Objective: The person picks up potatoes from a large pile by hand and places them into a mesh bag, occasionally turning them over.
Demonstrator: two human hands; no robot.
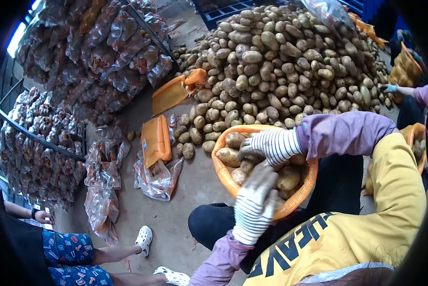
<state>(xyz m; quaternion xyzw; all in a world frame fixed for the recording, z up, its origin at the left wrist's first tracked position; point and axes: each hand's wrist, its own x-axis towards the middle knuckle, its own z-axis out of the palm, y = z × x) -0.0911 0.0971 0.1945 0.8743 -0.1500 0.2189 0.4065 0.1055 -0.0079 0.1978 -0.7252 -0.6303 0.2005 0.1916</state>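
An orange mesh bag [215,164] stands open between the wearer's dark-clad legs, filled with potatoes [288,178]. Over the potatoes lies my right hand [271,145], in a white glove with dark stripes, its grey fingers bent downward and apart from the palm. My left hand [256,205], gloved alike, crosses the bag's near rim with its fingers stretched over the potatoes, close below my right hand. Neither hand visibly grips a potato. The fingertips are slightly blurred, and the hands cover part of the bag's contents.
Beyond the bag rises a large potato heap [271,62]. Orange bags [155,138] and clear plastic bags [102,190] lie on the floor to the left, near stacked packed bags [95,52]. A person in patterned shorts [68,248] is lower left; a co-worker's gloved hand [389,88] shows right.
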